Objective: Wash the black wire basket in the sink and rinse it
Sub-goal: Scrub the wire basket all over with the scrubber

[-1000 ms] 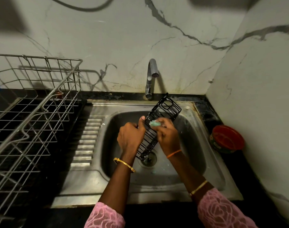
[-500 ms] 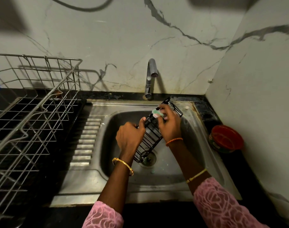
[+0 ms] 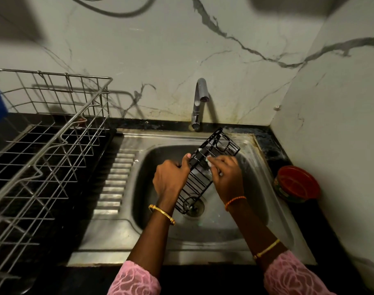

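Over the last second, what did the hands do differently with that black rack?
The right hand, holding a pale scrubber, slid up the black wire basket toward its far end, then came back toward the middle. The left hand kept gripping the basket's side over the sink; the tap stayed dry.

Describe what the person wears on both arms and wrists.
Both arms wear pink lace-patterned sleeves, left sleeve and right sleeve, ending at mid-forearm. The left wrist has a gold bangle. The right wrist has an orange thread band, and farther up that forearm sits a thin gold bangle. Left hand and right hand show no rings or gloves.
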